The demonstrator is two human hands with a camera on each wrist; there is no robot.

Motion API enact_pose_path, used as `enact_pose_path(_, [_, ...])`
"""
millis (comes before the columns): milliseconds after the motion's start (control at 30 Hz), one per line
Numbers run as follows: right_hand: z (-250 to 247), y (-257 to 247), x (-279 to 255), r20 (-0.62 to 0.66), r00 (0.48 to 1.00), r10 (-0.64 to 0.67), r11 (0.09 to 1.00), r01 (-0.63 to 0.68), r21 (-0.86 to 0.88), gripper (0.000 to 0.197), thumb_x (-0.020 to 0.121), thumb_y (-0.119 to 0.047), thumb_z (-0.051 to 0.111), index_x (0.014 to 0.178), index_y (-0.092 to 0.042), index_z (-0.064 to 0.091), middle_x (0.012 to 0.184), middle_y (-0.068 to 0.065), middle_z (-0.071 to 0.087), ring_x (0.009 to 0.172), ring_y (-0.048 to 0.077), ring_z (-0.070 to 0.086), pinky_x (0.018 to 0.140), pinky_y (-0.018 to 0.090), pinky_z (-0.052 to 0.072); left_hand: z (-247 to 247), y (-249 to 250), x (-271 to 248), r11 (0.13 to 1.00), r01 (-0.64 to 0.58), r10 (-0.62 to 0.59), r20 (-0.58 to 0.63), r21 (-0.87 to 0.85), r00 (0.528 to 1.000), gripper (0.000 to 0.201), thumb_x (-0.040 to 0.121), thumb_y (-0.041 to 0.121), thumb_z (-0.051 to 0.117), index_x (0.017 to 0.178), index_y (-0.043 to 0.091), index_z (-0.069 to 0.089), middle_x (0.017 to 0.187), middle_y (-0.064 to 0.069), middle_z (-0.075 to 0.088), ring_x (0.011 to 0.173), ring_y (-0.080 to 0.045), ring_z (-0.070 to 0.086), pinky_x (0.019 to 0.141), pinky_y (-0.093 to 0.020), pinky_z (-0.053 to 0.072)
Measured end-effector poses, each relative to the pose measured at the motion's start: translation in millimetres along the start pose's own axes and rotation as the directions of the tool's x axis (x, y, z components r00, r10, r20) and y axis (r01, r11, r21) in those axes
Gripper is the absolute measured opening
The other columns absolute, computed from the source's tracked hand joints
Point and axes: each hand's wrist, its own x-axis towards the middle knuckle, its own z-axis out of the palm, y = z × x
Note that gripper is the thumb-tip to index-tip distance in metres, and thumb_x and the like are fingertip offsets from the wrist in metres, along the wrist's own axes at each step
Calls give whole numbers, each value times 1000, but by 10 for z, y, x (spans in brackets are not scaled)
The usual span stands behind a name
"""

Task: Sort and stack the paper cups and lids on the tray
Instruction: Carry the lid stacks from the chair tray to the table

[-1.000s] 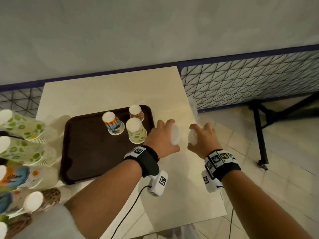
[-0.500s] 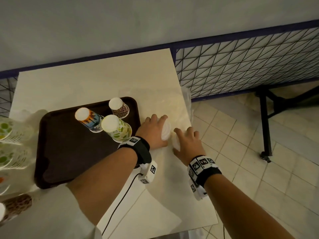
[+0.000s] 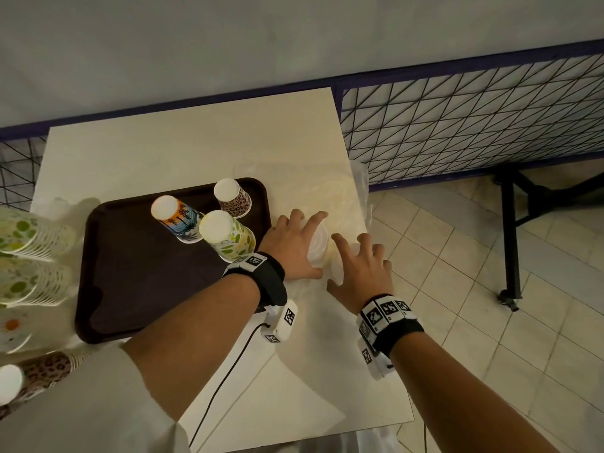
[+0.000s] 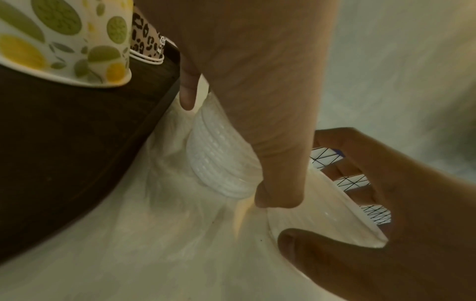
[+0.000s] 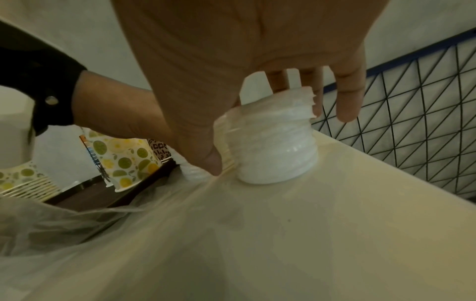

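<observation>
Three paper cups stand upside down on the dark brown tray (image 3: 130,276): a palm-print cup (image 3: 178,222), a green-dotted cup (image 3: 227,237) and a leopard-print cup (image 3: 232,200). Just right of the tray, my left hand (image 3: 294,246) grips a stack of white lids (image 4: 219,160) that is tilted on its side. My right hand (image 3: 359,266) is curled over a second lid stack (image 5: 275,146). That stack stands on the table, with the thumb beside it and the fingers over its top. Both stacks sit in clear plastic film.
A crumpled clear plastic bag (image 5: 77,234) lies on the cream table (image 3: 183,152) under and around both hands. Sideways stacks of printed cups (image 3: 29,237) fill the left edge. The table's right edge (image 3: 362,204) drops to a tiled floor, with a wire fence (image 3: 474,119) behind.
Both hands have come down and closer together with their lid stacks. The right stack now stands on the table, and the right fingers have spread.
</observation>
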Motion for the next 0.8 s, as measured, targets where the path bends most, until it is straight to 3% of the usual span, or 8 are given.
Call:
enact_pose_path(100, [-48,-11,-44,-5,1000,-3,1000,3,18,99,74,-59,74,152,-41,16,150,12,26,132,38,34,103,54,45,-23,8,-21,1000,-1,1,-6,4,1000,123,57,66,79,155,43,8,142,-9,36,124,-38,45,96,-51,51])
enact_pose_path(200, [-189,-14,-153,-9,1000,-3,998,4,60,100,71,-60,76,151,-38,19,155,12,23,141,41,27,109,57,42,-94,11,-104,1000,-6,6,-53,14,999,124,58,68,79,156,41,9,149,-11,34,135,-36,36,107,-49,43])
enact_pose_path(300, [-435,-12,-374,-96,995,-30,994,40,106,89,72,-58,74,147,-31,34,154,13,28,142,40,25,110,56,41,-318,8,-353,999,6,-10,-122,-32,992,119,60,68,78,157,36,16,152,-10,32,140,-32,29,115,-46,36])
enact_pose_path(367, [-618,-26,-560,-214,974,-77,984,108,140,70,76,-51,73,137,-25,50,144,12,41,132,38,37,103,53,45,-512,-23,-638,998,20,-31,-187,-60,982,108,65,68,76,154,32,28,148,-8,36,137,-30,32,114,-45,37])
enact_pose_path(500, [-908,-269,-946,-351,899,-261,895,362,262,21,84,-25,71,104,-21,70,102,-3,61,90,20,58,76,41,56,-829,-177,-1511,961,11,-101,-318,-275,943,60,83,52,74,134,33,50,116,9,56,105,-11,54,86,-30,49])
enact_pose_path(567, [-996,-552,-1143,-339,854,-394,814,495,303,12,85,-14,72,95,-22,71,86,-9,63,77,12,59,67,36,55,-906,-293,-2044,930,45,-176,-334,-364,926,36,88,43,72,120,38,58,99,18,61,89,-2,59,76,-22,50])
enact_pose_path(667, [-1041,-1177,-1424,-282,746,-604,667,666,333,8,88,-21,66,92,-26,71,80,-16,62,72,4,57,64,29,53,-917,-564,-2898,888,132,-324,-396,-440,859,21,86,33,76,104,38,65,85,22,65,81,2,63,71,-15,50])
enact_pose_path(800, [-895,-2244,-1711,-117,573,-811,495,779,384,15,92,-37,58,101,-31,67,86,-17,63,80,2,56,72,29,52,-799,-1091,-4074,813,318,-545,-443,-488,712,26,81,24,84,98,36,69,79,25,65,78,4,61,67,-11,47])
